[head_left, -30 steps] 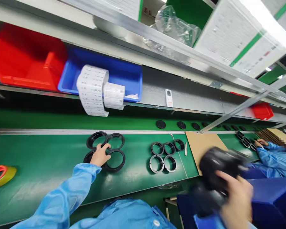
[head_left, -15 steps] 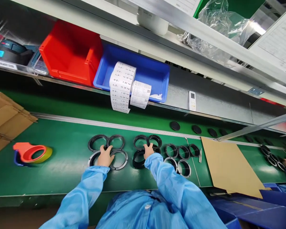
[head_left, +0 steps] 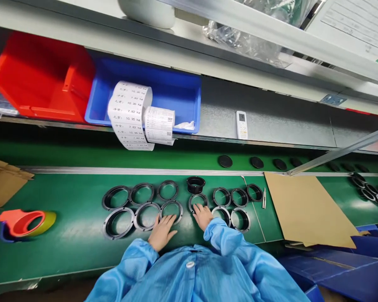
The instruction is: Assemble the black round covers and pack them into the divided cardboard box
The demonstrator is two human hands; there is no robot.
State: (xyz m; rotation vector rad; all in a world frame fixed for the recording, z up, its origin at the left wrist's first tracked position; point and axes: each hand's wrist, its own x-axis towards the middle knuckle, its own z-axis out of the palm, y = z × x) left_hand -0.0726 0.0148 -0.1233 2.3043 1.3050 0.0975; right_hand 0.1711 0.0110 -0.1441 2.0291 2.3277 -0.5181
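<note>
My left hand (head_left: 162,231) lies with fingers stretched over the near edge of a black ring with a silvery rim (head_left: 171,213). That ring is at the right end of a two-row group of several rings, among them a black ring (head_left: 116,198) at the far left. My right hand (head_left: 203,215) rests its spread fingers on the near side of another ring (head_left: 198,203). Just behind it stands a taller black ring (head_left: 195,184). Several more rings, including a black one (head_left: 221,197), form a cluster to the right of this hand.
An orange tape dispenser (head_left: 22,222) and folded cardboard (head_left: 4,182) are at left. A cardboard sheet (head_left: 305,209) and a pen-like tool (head_left: 263,198) lie at right. Overhead, the shelf carries a red bin (head_left: 47,79), a blue tray (head_left: 179,79) with label rolls and a remote (head_left: 242,125).
The left group has grown from two columns of rings to three, and fewer rings stand in the middle. Both hands have drawn nearer my body and their fingers are flatter. My view has shifted.
</note>
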